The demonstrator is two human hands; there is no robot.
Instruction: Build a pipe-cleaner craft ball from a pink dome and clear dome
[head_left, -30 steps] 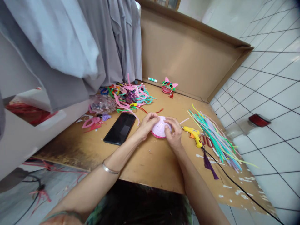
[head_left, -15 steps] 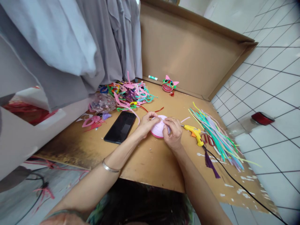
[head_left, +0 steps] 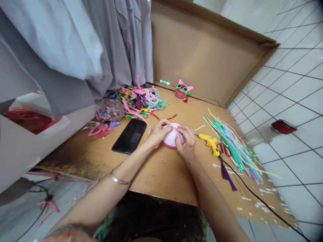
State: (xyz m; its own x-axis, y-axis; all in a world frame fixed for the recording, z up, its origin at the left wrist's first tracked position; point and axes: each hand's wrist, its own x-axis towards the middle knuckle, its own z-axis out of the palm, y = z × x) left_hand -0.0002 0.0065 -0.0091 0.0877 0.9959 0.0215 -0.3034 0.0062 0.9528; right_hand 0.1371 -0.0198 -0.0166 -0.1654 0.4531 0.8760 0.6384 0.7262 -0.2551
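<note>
Head: left hand and right hand pinch the dome (gun at three o'clock), likely adjusting it; steadiness needed next.

The dome looks matt and ridged, the phone glossy, the glue gun plastic.

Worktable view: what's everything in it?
Table: one, tan, centre
Dome: one, ridged pink, centre
Phone: one, black, left
Glue gun: one, yellow, right
Scissors: one, red-handled, right
Tassel: one, purple, right
Straight stems: many, pastel, right
Tangled stems: many, multicoloured, left
Plastic bundle: one, transparent, left
Animal figure: one, multicoloured, back
Tube: one, white-green, back
Cardboard panel: one, brown, back
Cloth: count unclear, grey, left
Container: one, red-lidded, right
Tiles: many, white, right
Bracelet: one, silver, left wrist
Left hand, right hand: two, bare, on dome
</note>
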